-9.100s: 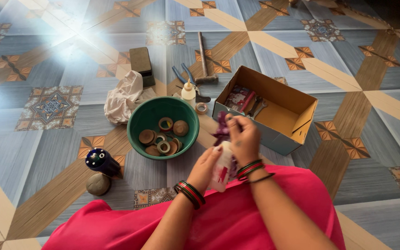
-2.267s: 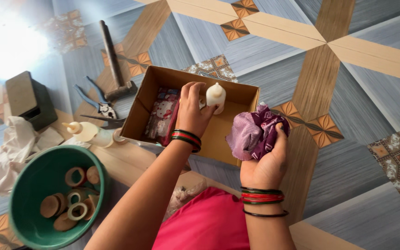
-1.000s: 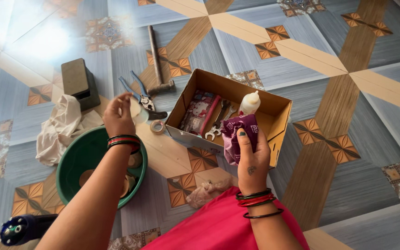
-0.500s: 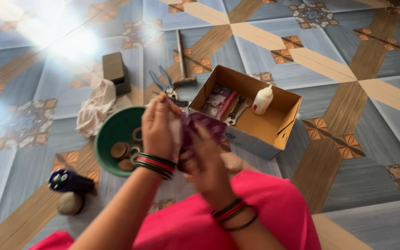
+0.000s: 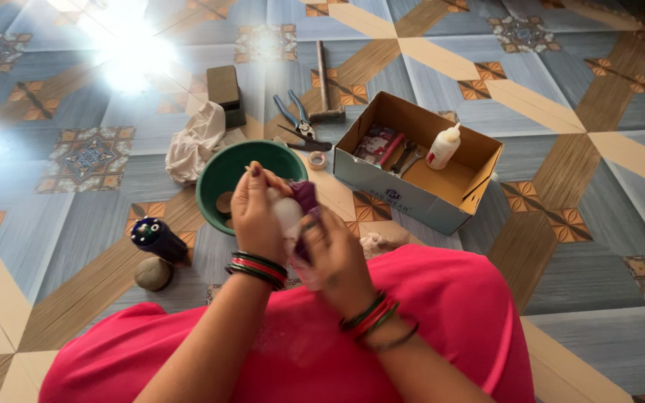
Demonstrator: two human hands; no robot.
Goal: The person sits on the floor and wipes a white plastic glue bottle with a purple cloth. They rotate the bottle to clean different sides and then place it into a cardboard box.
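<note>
The left hand [image 5: 259, 213] is curling its fingers around a small whitish bottle [image 5: 288, 214], gripping it upright above the lap, with red, green and black bangles [image 5: 255, 269] sitting at its wrist. The right hand [image 5: 337, 254] is closing around a purple cloth [image 5: 306, 198] and pressing it against the side of that bottle, so the two hands are meeting over the pink garment [image 5: 442, 313] covering the person's knees. Most of the cloth is hiding between the palms; only its upper fold is showing.

Just beyond the hands, a green bowl [image 5: 222, 173] is sitting on the patterned tile floor [image 5: 584, 224], with a round wooden piece [image 5: 225, 201] showing inside it behind the left thumb. To the right of the bowl, an open cardboard box [image 5: 419, 198] is holding a white glue bottle [image 5: 443, 146] standing upright, a pair of metal spanners [image 5: 404, 157] and a flat printed pouch [image 5: 376, 145]. Between bowl and box a small roll of tape [image 5: 317, 159] is lying flat. Farther off, blue-handled pliers [image 5: 296, 123] and a hammer [image 5: 324, 82] are lying side by side, near a dark block [image 5: 225, 93] and a crumpled pale rag [image 5: 195, 142]. To the left of the knees, a dark blue bottle [image 5: 157, 239] is lying beside a round stone [image 5: 152, 273].
</note>
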